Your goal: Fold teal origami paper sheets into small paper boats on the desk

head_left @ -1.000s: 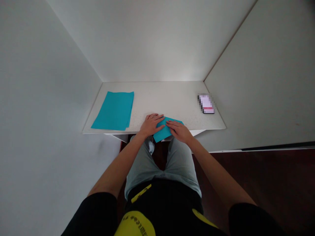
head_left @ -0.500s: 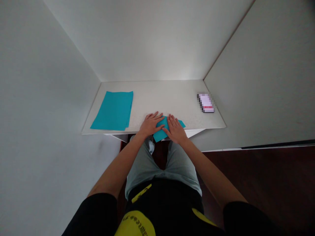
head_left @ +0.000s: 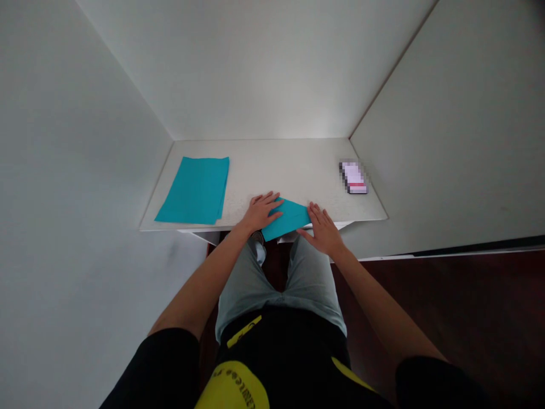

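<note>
A folded teal paper point(head_left: 286, 219) lies at the front edge of the white table point(head_left: 289, 165), its near corner jutting past the edge. My left hand point(head_left: 260, 212) rests with spread fingers on the paper's left end. My right hand point(head_left: 322, 230) sits just right of the paper at the table's front edge, fingertips close to its lower right corner, holding nothing. A flat stack of teal paper sheets point(head_left: 191, 190) lies on the table's left side, apart from both hands.
A phone point(head_left: 353, 177), pixelated, lies at the table's right end. White walls rise behind and on both sides of the table. My knees in grey shorts point(head_left: 276, 284) sit below the front edge, above a dark floor.
My right hand has slid right and toward me, off the folded paper. The paper's right part now shows, and its flap no longer sticks out as before. The left-hand stack has not moved.
</note>
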Action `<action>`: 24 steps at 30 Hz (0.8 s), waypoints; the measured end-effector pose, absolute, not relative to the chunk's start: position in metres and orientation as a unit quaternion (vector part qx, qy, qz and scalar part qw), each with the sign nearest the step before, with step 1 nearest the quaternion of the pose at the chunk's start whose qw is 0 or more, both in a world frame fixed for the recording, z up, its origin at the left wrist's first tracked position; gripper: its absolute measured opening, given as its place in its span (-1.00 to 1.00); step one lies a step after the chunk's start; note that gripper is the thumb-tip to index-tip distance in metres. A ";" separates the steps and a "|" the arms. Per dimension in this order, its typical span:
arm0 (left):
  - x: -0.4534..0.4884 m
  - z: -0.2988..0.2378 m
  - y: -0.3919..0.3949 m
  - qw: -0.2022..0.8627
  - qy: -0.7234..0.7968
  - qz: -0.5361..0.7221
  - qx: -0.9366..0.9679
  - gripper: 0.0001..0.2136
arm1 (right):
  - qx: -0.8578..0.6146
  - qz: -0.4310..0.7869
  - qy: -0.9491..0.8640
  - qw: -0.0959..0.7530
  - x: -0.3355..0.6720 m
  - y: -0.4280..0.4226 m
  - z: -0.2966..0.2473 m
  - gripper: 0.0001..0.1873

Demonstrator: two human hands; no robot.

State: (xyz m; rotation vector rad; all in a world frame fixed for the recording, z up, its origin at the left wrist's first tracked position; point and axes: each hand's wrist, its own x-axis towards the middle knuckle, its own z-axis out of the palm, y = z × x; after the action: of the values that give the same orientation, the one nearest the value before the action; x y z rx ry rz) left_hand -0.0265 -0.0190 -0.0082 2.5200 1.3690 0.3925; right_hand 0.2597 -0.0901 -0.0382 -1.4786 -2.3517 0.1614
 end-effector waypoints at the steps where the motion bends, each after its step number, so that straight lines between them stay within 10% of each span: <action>1: -0.024 -0.005 -0.021 0.120 0.478 0.136 0.859 -0.58 | -0.520 0.055 -0.833 0.181 0.260 -0.091 -0.036 -0.04; 24: -0.040 0.006 -0.062 0.195 0.510 0.177 0.819 -0.72 | -0.538 0.048 -0.820 0.190 0.262 -0.074 -0.010 -0.49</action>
State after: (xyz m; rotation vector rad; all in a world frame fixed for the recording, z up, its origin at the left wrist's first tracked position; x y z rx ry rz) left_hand -0.0404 -0.0618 0.0062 2.2961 1.4287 0.4967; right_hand 0.2622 -0.0737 -0.0098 -1.5119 -2.3035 0.1344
